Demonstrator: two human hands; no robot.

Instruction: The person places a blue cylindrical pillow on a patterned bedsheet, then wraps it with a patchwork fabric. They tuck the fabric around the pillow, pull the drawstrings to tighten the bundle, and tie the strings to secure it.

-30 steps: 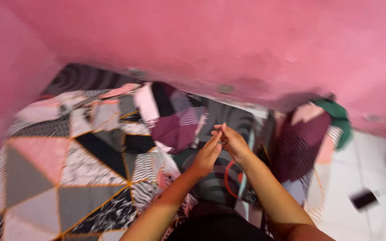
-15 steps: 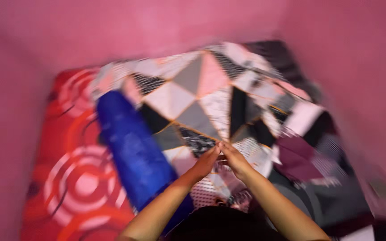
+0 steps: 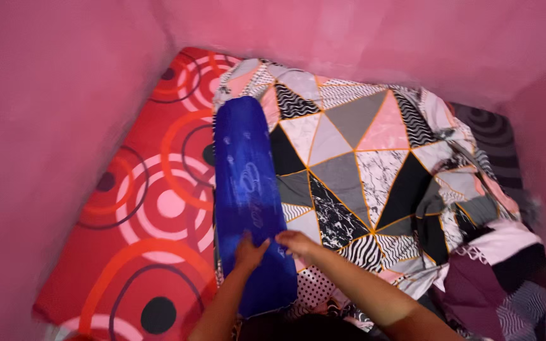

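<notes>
A long blue bolster pillow (image 3: 248,189) lies lengthwise on the bed, between the red circle-patterned sheet (image 3: 146,208) and a rumpled triangle-patterned blanket (image 3: 361,151). My left hand (image 3: 249,251) rests flat on the near part of the pillow with fingers spread. My right hand (image 3: 295,243) touches the pillow's right edge where it meets the blanket, fingers loosely curled. Neither hand clearly grips anything.
Pink walls (image 3: 52,113) enclose the bed on the left, back and right. A bunched purple, white and black part of the blanket (image 3: 500,278) is heaped at the lower right. A dark swirl-patterned surface (image 3: 491,126) shows at the far right.
The view swung left from the heaped blanket to the red sheet and blue pillow. My hands, earlier pressed together in front of me, have parted and come down onto the pillow.
</notes>
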